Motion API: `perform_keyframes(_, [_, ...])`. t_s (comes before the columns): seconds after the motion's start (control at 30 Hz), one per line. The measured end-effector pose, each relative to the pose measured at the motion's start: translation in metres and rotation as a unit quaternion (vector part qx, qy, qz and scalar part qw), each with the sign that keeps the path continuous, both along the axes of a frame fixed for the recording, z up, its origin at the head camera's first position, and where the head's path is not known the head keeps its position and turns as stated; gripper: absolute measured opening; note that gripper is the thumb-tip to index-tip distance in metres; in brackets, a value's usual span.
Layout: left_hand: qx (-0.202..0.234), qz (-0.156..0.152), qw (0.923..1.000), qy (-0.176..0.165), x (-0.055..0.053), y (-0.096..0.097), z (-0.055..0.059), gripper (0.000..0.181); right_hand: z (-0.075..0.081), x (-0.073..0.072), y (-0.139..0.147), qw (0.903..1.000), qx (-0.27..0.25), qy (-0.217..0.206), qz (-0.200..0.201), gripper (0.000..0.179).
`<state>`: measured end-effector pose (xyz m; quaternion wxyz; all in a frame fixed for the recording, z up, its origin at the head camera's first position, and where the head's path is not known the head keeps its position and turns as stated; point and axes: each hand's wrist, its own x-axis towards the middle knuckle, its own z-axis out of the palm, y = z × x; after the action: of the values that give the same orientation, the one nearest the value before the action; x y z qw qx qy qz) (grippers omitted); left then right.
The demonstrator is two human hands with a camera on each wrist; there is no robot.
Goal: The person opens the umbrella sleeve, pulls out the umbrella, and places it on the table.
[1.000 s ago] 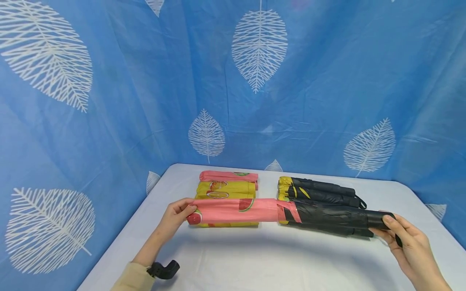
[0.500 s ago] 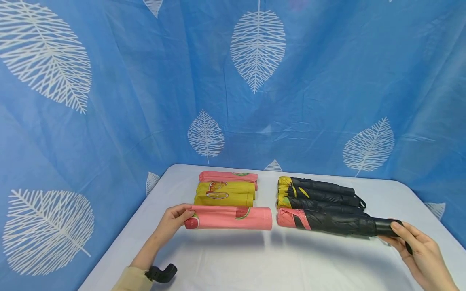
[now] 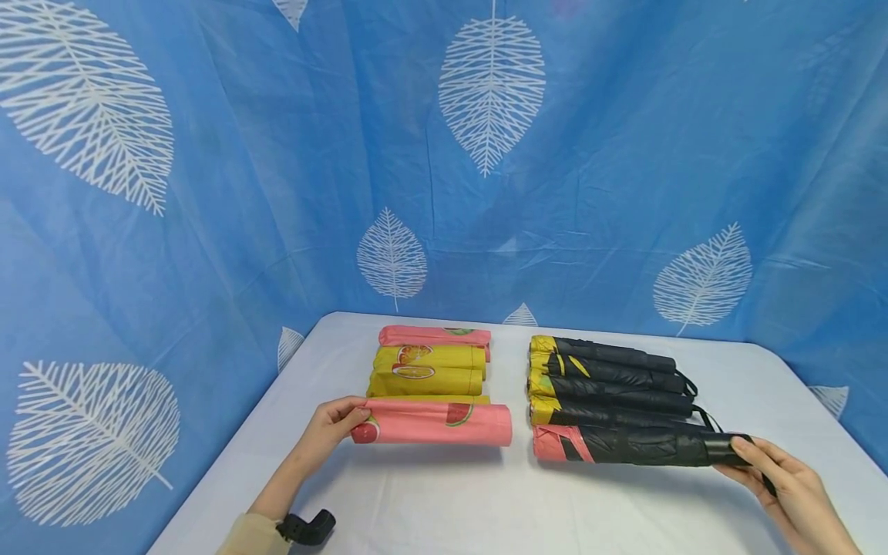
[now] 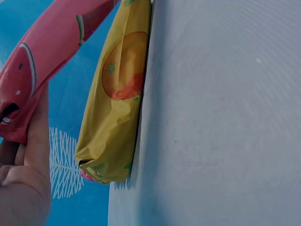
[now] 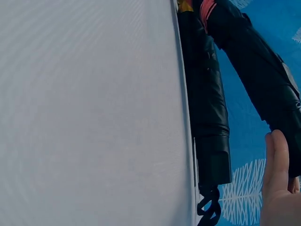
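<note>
In the head view my left hand (image 3: 336, 425) pinches the left end of a pink umbrella sleeve (image 3: 440, 423) printed with watermelon slices. My right hand (image 3: 787, 479) grips the handle end of a folded black umbrella (image 3: 645, 445), whose left tip is pink. A narrow gap separates sleeve and umbrella, which lie nearly in line. The left wrist view shows the pink sleeve (image 4: 47, 52) raised off the table beside a yellow sleeve (image 4: 115, 103). In the right wrist view the held umbrella (image 5: 256, 66) is likewise raised, at an angle to another black umbrella (image 5: 207, 94) on the table.
Behind the pink sleeve lie several yellow sleeves (image 3: 423, 381) with fruit prints and, farthest back, another pink sleeve (image 3: 433, 336). Several black umbrellas with yellow ends (image 3: 610, 375) lie in a row at the right. A blue leaf-patterned curtain (image 3: 590, 193) surrounds the white table (image 3: 520, 509).
The umbrella's pink tip, at the sleeve's right opening a second ago, has come apart from it. Both hands have lowered their things toward the near side, uncovering more of the rows behind.
</note>
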<state>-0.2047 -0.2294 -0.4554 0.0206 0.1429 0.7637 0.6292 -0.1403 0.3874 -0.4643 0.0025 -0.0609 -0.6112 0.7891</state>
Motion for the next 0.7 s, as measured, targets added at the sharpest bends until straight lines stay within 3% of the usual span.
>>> perform_keyframes(0.27, [0.0,-0.015,0.9997,0.019,0.001,-0.002,-0.004,0.029,-0.012,-0.003,0.007,0.9998,0.008,0.003,0.019,0.019])
perform_keyframes(0.37, [-0.002,-0.02,0.9996,0.019,0.001,-0.002,-0.004,0.029,-0.014,-0.006,0.008,0.9991,0.034,-0.016,0.019,0.012])
perform_keyframes(0.53, [-0.022,-0.009,0.9994,0.025,0.002,-0.001,-0.004,0.029,-0.015,-0.011,0.008,0.9937,0.093,-0.056,0.027,0.074])
perform_keyframes(0.6, [-0.037,-0.002,0.9988,0.031,0.003,-0.001,-0.005,0.029,-0.015,-0.013,0.009,0.9915,0.105,-0.069,0.034,0.086])
perform_keyframes(0.7, [-0.06,0.009,0.9973,0.041,0.003,-0.001,-0.006,0.028,-0.015,-0.015,0.011,0.9881,0.115,-0.093,0.042,0.091])
